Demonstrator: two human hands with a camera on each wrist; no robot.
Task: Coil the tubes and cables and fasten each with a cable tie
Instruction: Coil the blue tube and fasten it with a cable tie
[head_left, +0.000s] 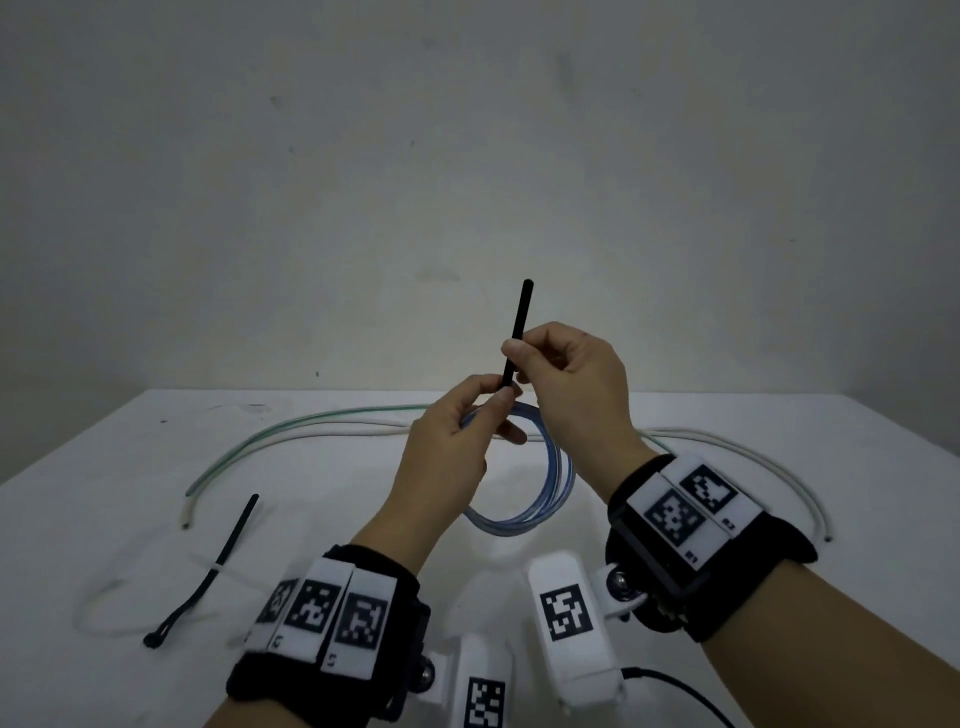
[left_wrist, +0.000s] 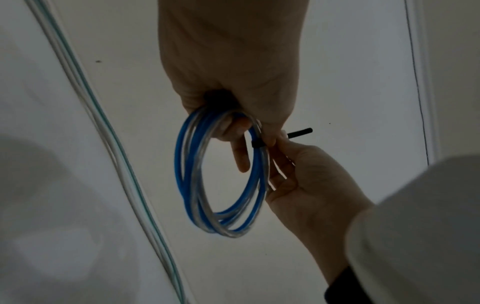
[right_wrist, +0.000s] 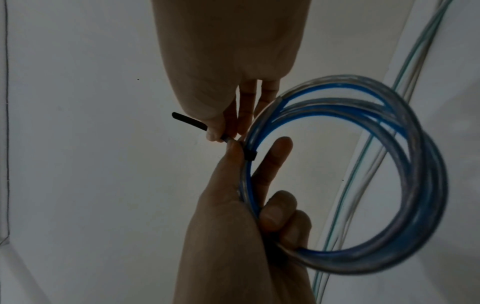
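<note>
A coil of blue and clear tube (head_left: 543, 491) hangs in the air over the white table (head_left: 363, 519). My left hand (head_left: 493, 410) grips its top, fingers curled round the strands (right_wrist: 275, 214). A black cable tie (head_left: 519, 327) is looped round the coil, and its band (left_wrist: 257, 144) sits tight on the strands. Its tail points up and away. My right hand (head_left: 519, 358) pinches that tail (right_wrist: 189, 121) between thumb and fingertips, close against the left hand.
A long green-striped clear tube (head_left: 291, 428) and a white cable (head_left: 779, 467) lie uncoiled across the back of the table. A spare black tie (head_left: 223, 561) crosses a pale tie (head_left: 236, 573) at the front left. A bare wall stands behind the table.
</note>
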